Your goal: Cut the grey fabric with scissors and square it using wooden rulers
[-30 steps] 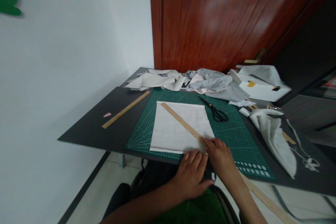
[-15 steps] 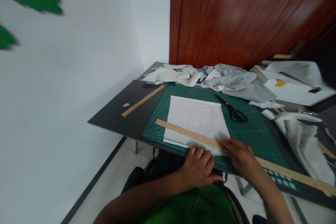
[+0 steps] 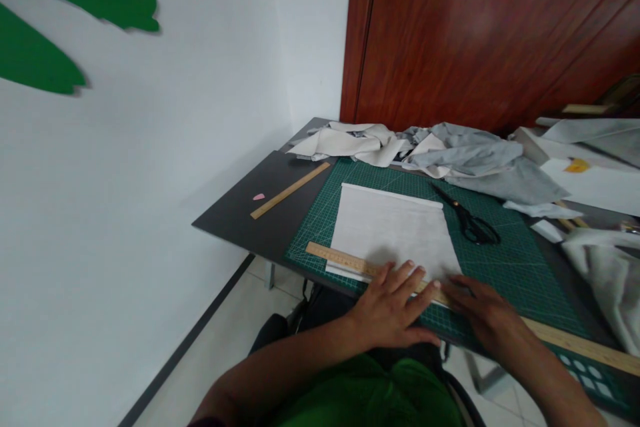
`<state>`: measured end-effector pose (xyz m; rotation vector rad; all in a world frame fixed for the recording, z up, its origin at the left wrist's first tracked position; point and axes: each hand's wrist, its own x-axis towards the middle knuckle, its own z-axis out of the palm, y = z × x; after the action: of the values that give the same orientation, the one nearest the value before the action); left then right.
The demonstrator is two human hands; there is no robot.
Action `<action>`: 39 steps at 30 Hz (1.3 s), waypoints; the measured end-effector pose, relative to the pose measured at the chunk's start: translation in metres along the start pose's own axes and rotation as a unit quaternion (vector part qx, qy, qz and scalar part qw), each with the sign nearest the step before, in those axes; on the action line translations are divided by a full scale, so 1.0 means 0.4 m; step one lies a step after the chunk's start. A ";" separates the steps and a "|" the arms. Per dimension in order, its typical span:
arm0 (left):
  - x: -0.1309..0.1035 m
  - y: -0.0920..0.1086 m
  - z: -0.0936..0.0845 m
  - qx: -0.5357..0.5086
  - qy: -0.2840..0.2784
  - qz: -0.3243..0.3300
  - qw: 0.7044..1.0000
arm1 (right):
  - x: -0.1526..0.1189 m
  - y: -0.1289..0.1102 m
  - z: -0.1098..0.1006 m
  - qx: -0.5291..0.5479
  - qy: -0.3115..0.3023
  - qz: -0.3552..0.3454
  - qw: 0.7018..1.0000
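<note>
A white piece of cloth (image 3: 395,223) lies flat on a green cutting mat (image 3: 505,280), with folded strips along its far and near edges. Across its near side runs a long wooden ruler (image 3: 340,257), reaching out past the mat at the right. My left hand (image 3: 393,307) is spread flat, its fingers resting over the ruler and the cloth's near edge. Beside it, my right hand (image 3: 485,310) grips the ruler near the cloth's right corner; its fingertips are partly hidden. Black-handled scissors (image 3: 473,221) lie on the mat right of the cloth.
A shorter wooden ruler (image 3: 290,191) and a pink chip (image 3: 259,197) lie on the dark table (image 3: 235,220) at left. Crumpled fabric (image 3: 480,153) lines the back, beside a white box (image 3: 590,180). More grey cloth (image 3: 610,273) is at right.
The ruler has slid toward the cloth's near edge. My left hand has gone from curled at the table edge to flat on the ruler. The view has turned slightly left.
</note>
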<state>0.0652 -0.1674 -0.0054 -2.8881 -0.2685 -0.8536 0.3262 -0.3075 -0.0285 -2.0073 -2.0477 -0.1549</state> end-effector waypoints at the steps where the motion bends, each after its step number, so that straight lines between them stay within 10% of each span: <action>1: 0.003 -0.003 -0.003 -0.008 -0.008 -0.036 0.999 | 0.010 -0.018 -0.002 -0.010 -0.003 0.000 1.000; 8: 0.027 -0.012 -0.019 -0.069 -0.075 -0.180 0.978 | 0.086 -0.144 -0.038 -0.045 -0.020 -0.010 0.999; 22: 0.033 -0.012 -0.030 -0.080 -0.079 -0.172 0.979 | 0.030 -0.130 -0.065 -0.027 -0.044 0.024 0.998; 32: 0.056 -0.155 -0.051 -0.132 -0.127 -0.150 0.972 | 0.114 -0.206 -0.080 -0.007 -0.015 0.005 1.000; 39: 0.046 -0.138 -0.048 -0.086 -0.107 -0.135 0.981 | 0.081 -0.151 -0.092 0.029 -0.012 0.037 0.999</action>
<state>0.0591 -0.1142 0.0242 -3.1584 -0.6513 -0.6275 0.2703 -0.2878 0.0223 -2.0558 -1.9650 -0.0569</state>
